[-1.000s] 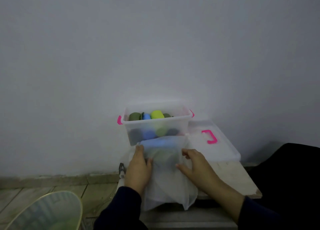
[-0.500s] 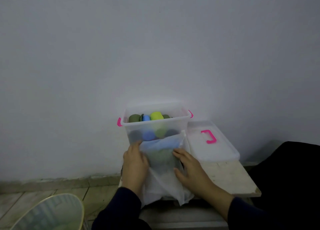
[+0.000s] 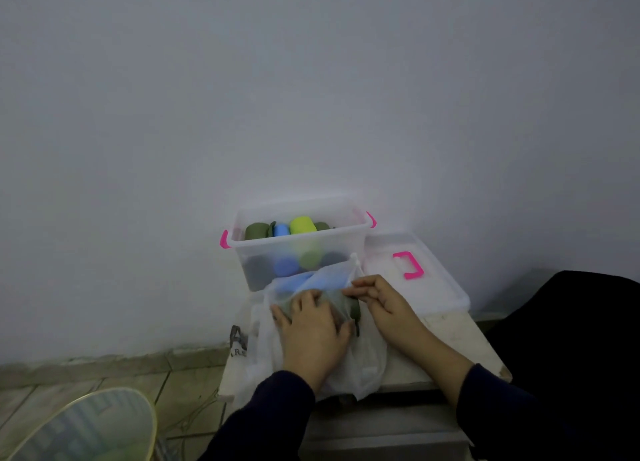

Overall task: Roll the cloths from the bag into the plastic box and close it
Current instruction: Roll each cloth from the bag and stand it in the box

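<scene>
A clear plastic box (image 3: 346, 249) with pink latches stands against the wall, holding several rolled cloths in green, blue and lime. Its lid (image 3: 436, 287) with a pink handle lies flat to the right. In front of the box sits a translucent white bag (image 3: 363, 367) with blue and dark green cloths showing through. My left hand (image 3: 311, 329) reaches into the bag's mouth and grips a dark green cloth (image 3: 353, 311). My right hand (image 3: 381, 297) pinches the bag's right rim, holding it up.
Everything sits on a small pale tabletop (image 3: 460, 339) by the white wall. A round fan guard (image 3: 86, 429) is at the lower left over a tiled floor. A dark mass (image 3: 571, 339) fills the right side.
My left hand moved from the bag's left side into its opening onto the green cloth. My right hand shifted up to the bag's rim. The view also tilted down slightly.
</scene>
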